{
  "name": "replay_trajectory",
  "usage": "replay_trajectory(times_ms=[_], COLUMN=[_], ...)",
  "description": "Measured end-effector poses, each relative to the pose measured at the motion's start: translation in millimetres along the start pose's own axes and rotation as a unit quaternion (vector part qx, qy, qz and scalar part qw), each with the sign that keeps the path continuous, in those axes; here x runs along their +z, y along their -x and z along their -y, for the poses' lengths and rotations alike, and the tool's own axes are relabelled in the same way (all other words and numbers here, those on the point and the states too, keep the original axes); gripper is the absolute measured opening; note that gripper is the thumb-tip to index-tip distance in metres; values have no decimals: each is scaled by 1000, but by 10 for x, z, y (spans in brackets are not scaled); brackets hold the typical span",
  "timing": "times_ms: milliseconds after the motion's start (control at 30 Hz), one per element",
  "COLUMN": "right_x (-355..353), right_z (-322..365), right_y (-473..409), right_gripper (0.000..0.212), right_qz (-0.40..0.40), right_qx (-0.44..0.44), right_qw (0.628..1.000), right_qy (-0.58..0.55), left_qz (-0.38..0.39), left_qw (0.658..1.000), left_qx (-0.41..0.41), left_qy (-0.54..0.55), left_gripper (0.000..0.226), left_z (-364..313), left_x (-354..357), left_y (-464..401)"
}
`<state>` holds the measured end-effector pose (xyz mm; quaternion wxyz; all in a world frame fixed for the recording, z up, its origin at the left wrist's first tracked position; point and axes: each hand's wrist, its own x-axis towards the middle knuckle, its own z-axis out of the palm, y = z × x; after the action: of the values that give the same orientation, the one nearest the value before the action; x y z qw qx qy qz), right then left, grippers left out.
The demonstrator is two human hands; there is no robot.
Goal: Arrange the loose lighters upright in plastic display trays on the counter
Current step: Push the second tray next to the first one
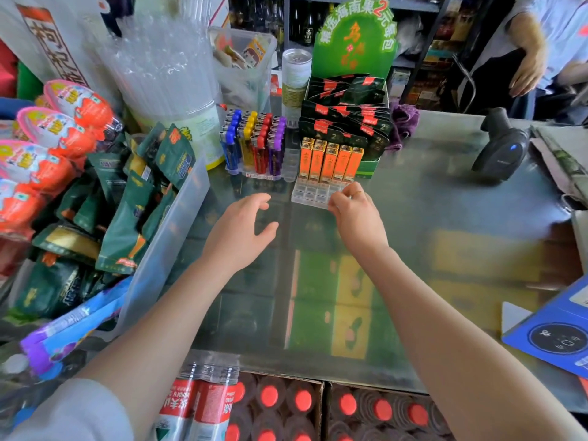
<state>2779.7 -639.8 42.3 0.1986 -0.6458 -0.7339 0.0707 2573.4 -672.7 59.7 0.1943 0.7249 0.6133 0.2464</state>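
A clear plastic display tray [310,196] sits on the glass counter with several orange lighters [331,162] standing upright in its back rows; its front slots hold nothing. My right hand [358,214] pinches the tray's front right corner with fingertips. My left hand [243,229] hovers over the counter left of the tray, fingers spread, holding nothing. Another clear tray [261,176] further left holds several upright blue, yellow, red and purple lighters [253,144].
A clear bin [171,224] of green snack packets stands at left. A green display box [350,113] of dark packets is behind the orange lighters. A barcode scanner [501,148] stands at right, a blue card [556,338] at lower right. Another person's hand [526,71] rests at far right.
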Motion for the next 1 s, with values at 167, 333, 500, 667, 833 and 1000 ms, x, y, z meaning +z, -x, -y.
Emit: replay_trajectory(times_ms=[167, 333, 500, 667, 833, 1000], right_x=[43, 58, 162, 336, 427, 462], right_z=[-11, 67, 398, 745, 903, 969], right_y=[21, 304, 336, 132, -24, -73], right_gripper=[15, 8, 5, 6, 9, 10], right_qz=[-9, -23, 5, 15, 19, 18], right_qx=[-28, -80, -113, -127, -123, -126], right_qw=[999, 995, 992, 991, 992, 991], right_qy=[-19, -49, -47, -36, -29, -31], left_qz=[-2, -14, -22, -30, -25, -26], left_qw=[1000, 1000, 999, 999, 997, 996], left_qx=[-7, -3, -3, -21, -44, -68], left_qy=[-2, -7, -24, -33, -52, -58], left_gripper=[48, 48, 47, 41, 44, 46], left_z=[20, 23, 5, 30, 30, 33], left_x=[-70, -169, -293, -413, -467, -460], left_y=[85, 245, 363, 430, 427, 347])
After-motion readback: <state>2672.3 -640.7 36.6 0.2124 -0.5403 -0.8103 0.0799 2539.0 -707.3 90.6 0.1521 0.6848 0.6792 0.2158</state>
